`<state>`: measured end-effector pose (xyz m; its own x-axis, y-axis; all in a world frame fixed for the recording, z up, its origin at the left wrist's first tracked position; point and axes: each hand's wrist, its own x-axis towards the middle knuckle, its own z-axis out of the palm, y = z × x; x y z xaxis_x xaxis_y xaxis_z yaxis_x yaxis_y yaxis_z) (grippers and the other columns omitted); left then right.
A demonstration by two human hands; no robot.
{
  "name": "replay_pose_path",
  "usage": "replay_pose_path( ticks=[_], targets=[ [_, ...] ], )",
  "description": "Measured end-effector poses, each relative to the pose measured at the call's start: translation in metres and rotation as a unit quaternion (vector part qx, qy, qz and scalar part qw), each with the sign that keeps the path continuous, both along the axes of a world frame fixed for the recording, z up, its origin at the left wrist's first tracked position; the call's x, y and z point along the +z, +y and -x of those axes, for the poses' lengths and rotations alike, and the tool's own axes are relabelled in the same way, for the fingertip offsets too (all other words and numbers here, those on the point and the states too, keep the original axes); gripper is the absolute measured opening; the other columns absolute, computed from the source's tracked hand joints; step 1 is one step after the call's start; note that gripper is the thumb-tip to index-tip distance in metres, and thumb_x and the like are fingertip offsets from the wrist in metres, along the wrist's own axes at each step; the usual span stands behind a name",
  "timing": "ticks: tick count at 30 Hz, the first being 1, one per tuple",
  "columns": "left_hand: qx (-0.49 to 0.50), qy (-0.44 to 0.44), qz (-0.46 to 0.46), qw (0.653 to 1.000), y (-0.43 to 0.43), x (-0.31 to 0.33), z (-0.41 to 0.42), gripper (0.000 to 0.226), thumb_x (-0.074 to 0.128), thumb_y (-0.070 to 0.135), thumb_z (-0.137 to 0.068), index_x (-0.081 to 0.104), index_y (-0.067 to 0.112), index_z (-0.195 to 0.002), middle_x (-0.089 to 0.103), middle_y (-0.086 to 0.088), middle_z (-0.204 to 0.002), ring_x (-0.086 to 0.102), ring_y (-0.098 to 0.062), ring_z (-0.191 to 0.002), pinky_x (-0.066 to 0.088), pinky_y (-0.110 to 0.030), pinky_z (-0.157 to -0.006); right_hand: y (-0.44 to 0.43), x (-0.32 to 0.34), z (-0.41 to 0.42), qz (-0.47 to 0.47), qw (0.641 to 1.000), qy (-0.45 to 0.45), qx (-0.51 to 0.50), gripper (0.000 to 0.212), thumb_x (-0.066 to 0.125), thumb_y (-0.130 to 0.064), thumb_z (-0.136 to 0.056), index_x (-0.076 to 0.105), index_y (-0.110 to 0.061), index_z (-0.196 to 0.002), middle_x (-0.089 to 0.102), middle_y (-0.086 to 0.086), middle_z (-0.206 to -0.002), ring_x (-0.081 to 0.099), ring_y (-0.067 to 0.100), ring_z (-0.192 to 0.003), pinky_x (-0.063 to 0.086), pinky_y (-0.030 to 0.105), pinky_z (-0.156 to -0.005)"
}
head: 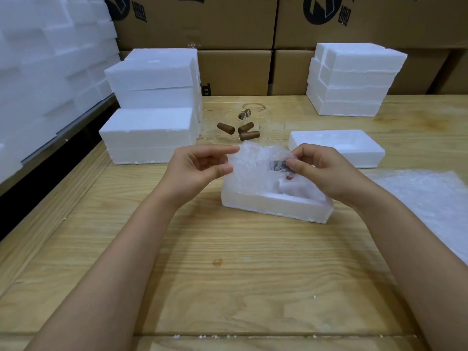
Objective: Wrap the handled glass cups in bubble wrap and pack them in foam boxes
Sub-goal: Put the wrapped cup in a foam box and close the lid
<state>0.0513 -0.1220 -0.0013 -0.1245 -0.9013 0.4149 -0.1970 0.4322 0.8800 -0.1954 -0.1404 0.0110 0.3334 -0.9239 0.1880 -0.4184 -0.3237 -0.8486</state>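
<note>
An open white foam box (276, 207) lies on the wooden table in front of me. Above it I hold a bubble-wrapped bundle (258, 168); a dark handle shows through the wrap near my right thumb. My left hand (200, 168) pinches the bundle's left edge between thumb and forefinger. My right hand (321, 171) pinches its right side. Behind them stand several bare glass cups with brown handles (236, 129); the clear glass is hard to make out.
A foam lid (336, 148) lies behind the right hand. Foam boxes are stacked at back left (152, 105) and back right (354, 79). Loose bubble wrap sheets (428, 206) lie at right. Cardboard cartons (235, 72) line the back; foam blocks fill the left.
</note>
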Motion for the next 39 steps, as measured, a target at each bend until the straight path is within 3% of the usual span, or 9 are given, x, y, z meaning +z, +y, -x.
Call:
replay_pose_path(
  ticks=[5,12,18,21,24,26,30,35,39],
  targets=[
    [0.026,-0.005,0.041,0.999,-0.006,-0.002,0.007,0.040,0.069,-0.008,-0.079,0.069,0.025,-0.102,0.067,0.008,-0.083,0.062,-0.003,-0.080,0.053,-0.024,-0.087,-0.001,0.000,0.006,0.028,0.999,-0.011,-0.017,0.012,0.059,-0.020,-0.093,0.061,-0.009,-0.089,0.066,-0.005,-0.075,0.062,0.008,-0.081,0.046,0.032,-0.089],
    [0.043,-0.023,0.040,0.998,-0.018,-0.019,0.008,0.044,0.067,-0.011,-0.081,0.070,0.031,-0.095,0.067,0.005,-0.089,0.061,0.000,-0.082,0.048,-0.016,-0.082,-0.006,-0.012,0.009,0.026,0.998,0.055,-0.032,0.010,0.063,-0.028,-0.090,0.062,-0.019,-0.086,0.068,-0.009,-0.075,0.061,0.026,-0.091,0.045,0.047,-0.093],
    [0.040,-0.060,0.025,0.997,-0.021,-0.025,0.005,0.036,0.070,-0.001,-0.081,0.069,0.033,-0.095,0.067,0.010,-0.100,0.060,-0.004,-0.105,0.044,-0.035,-0.102,-0.008,-0.019,0.012,0.035,0.992,0.118,-0.034,0.013,0.064,-0.039,-0.086,0.057,-0.041,-0.075,0.059,-0.017,-0.078,0.051,0.026,-0.098,0.042,0.040,-0.087],
    [-0.016,-0.040,-0.029,0.999,-0.019,-0.026,0.005,0.022,0.066,0.015,-0.078,0.065,0.026,-0.097,0.055,0.011,-0.127,0.049,-0.002,-0.125,0.038,-0.025,-0.105,-0.009,-0.020,0.013,0.042,0.989,0.135,-0.032,0.015,0.062,-0.039,-0.088,0.057,-0.043,-0.075,0.060,-0.019,-0.077,0.049,0.022,-0.100,0.038,0.034,-0.083],
    [-0.089,-0.014,-0.078,0.993,-0.017,-0.028,0.010,0.020,0.059,0.018,-0.078,0.057,0.022,-0.097,0.057,0.015,-0.117,0.050,0.007,-0.117,0.038,-0.011,-0.093,-0.010,-0.021,0.014,0.055,0.984,0.168,-0.036,0.016,0.059,-0.041,-0.089,0.054,-0.042,-0.075,0.056,-0.015,-0.081,0.040,0.018,-0.097,0.032,0.022,-0.074],
    [-0.087,-0.029,-0.073,0.993,-0.017,-0.029,0.010,0.020,0.058,0.020,-0.078,0.057,0.023,-0.098,0.059,0.013,-0.112,0.052,-0.001,-0.116,0.038,-0.010,-0.089,-0.010,-0.020,0.013,0.060,0.979,0.192,-0.036,0.017,0.058,-0.042,-0.089,0.051,-0.043,-0.074,0.052,-0.013,-0.082,0.035,0.015,-0.092,0.028,0.016,-0.070],
    [-0.069,-0.056,-0.048,0.995,-0.014,-0.030,0.009,0.031,0.063,0.039,-0.075,0.060,0.025,-0.103,0.057,0.021,-0.109,0.052,-0.012,-0.112,0.039,-0.022,-0.083,-0.012,-0.018,0.015,0.071,0.977,0.197,-0.024,0.019,0.058,-0.045,-0.087,0.049,-0.045,-0.070,0.053,-0.014,-0.080,0.042,0.018,-0.095,0.030,0.021,-0.075],
    [-0.046,-0.072,-0.044,0.995,-0.012,-0.028,0.011,0.055,0.058,0.057,-0.069,0.046,0.053,-0.123,0.047,0.015,-0.131,0.046,0.003,-0.107,0.038,-0.009,-0.078,-0.015,-0.019,0.017,0.071,0.985,0.157,-0.014,0.011,0.064,-0.043,-0.084,0.057,-0.047,-0.077,0.057,-0.013,-0.086,0.050,0.017,-0.095,0.039,0.031,-0.084],
    [-0.040,-0.093,-0.054,0.993,-0.013,-0.028,0.011,0.062,0.063,0.059,-0.065,0.050,0.047,-0.125,0.050,0.007,-0.134,0.046,0.006,-0.118,0.037,-0.003,-0.080,-0.016,-0.017,0.015,0.068,0.993,0.093,-0.001,0.008,0.070,-0.031,-0.083,0.064,-0.037,-0.082,0.062,-0.008,-0.096,0.054,0.011,-0.083,0.043,0.026,-0.080]
  ],
)
